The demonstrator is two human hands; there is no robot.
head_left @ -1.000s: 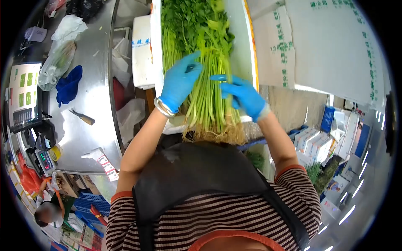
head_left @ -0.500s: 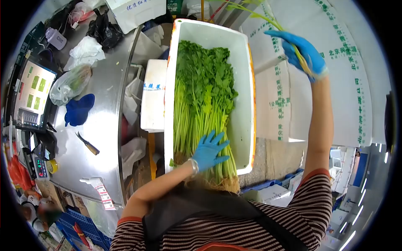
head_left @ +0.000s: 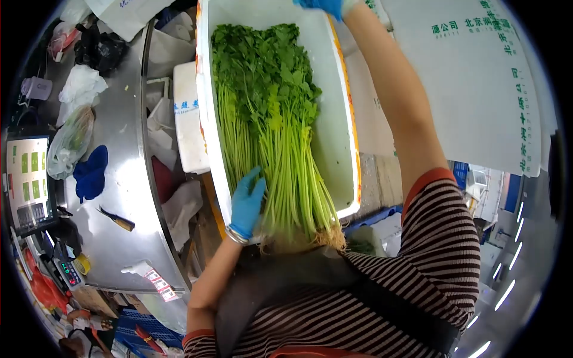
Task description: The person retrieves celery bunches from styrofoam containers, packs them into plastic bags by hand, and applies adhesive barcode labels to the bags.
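Note:
A long white foam box (head_left: 329, 77) holds bunches of leafy celery (head_left: 286, 149), leaves at the far end and pale stems running toward me. Tangled roots (head_left: 331, 236) stick out over the near end. My left hand (head_left: 246, 204), in a blue glove, lies against the stems at the box's near left side, its fingers stretched and a little apart. At the top edge of the view, beyond the box's far right corner, is my gloved right hand (head_left: 327, 5). The frame cuts it off, so its fingers and anything in them are hidden.
A steel table (head_left: 128, 179) on the left carries a knife (head_left: 117, 219), a blue cloth-like item (head_left: 91, 173), a bagged vegetable (head_left: 71, 140), price labels (head_left: 156, 280) and a screen (head_left: 30, 179). White printed boards (head_left: 459, 83) stand at the right. People are at lower left.
My right hand has swung up and left, partly out of view; the celery stalk it held no longer shows. My left hand has slid left off the stem tops. The view has shifted.

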